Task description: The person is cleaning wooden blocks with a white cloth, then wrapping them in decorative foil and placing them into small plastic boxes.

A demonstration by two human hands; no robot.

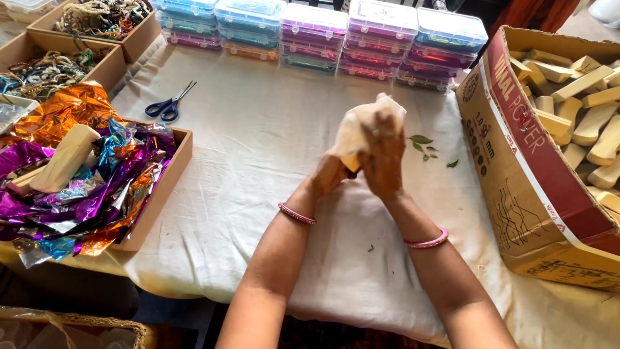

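Observation:
Both my hands meet above the middle of the white cloth [258, 148]. My left hand [328, 174] grips the lower end of a pale wooden piece [352, 160]. My right hand [384, 158] presses a cream cloth [361, 119] around that piece, covering most of it. Pink bangles circle both wrists. Another pale wooden piece [64, 158] lies on the foil in the tray to the left.
A wooden tray [169, 178] of crumpled coloured foil sits at left. Blue-handled scissors [169, 106] lie behind it. Stacked clear plastic boxes [323, 39] line the far edge. A cardboard box [516, 168] of wooden pieces stands at right. A few green leaves [423, 145] lie nearby.

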